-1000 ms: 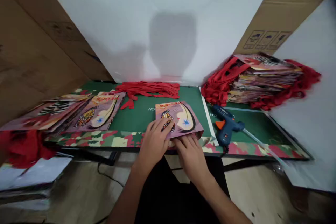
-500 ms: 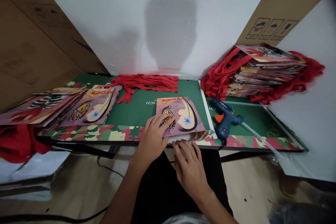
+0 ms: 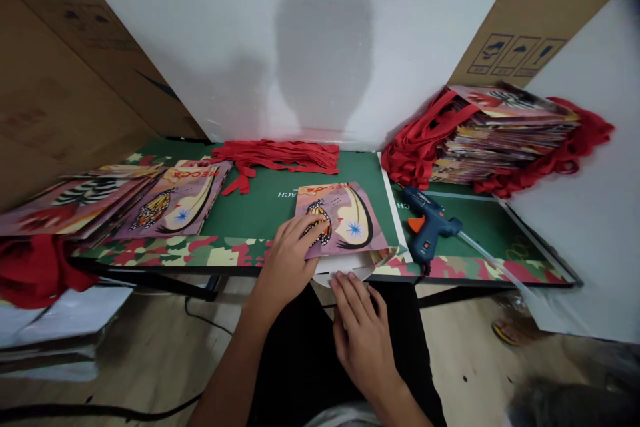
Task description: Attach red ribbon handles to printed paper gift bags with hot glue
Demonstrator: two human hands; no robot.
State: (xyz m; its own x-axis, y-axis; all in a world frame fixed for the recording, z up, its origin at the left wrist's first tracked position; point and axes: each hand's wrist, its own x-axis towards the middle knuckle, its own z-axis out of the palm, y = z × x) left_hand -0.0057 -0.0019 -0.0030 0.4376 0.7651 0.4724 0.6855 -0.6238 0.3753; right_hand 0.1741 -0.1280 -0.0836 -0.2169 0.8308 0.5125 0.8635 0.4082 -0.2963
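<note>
Where left fingers [image 3: 299, 229] rest, the printed bag [image 3: 356, 219] lies beneath.

The place seems to be a small hand-assembly workshop, judging by the green-topped worktable [image 3: 255, 217] with its corded glue gun [image 3: 429, 230], bundled red ribbons [image 3: 295, 159], tall stack of like-printed, ribboned pieces [image 3: 503, 153] and surrounding cardboard [image 3: 525, 17] marked with shipping symbols.

The green table [image 3: 260, 213] is edged with a camouflage strip [image 3: 227, 252] and backed by a white board [image 3: 295, 40], onto which a soft shadow [image 3: 325, 67] is cast. Brown cardboard [image 3: 50, 100] is seen at either side; the pale floor [image 3: 455, 353] is crossed by a black cable [image 3: 125, 413].
</note>
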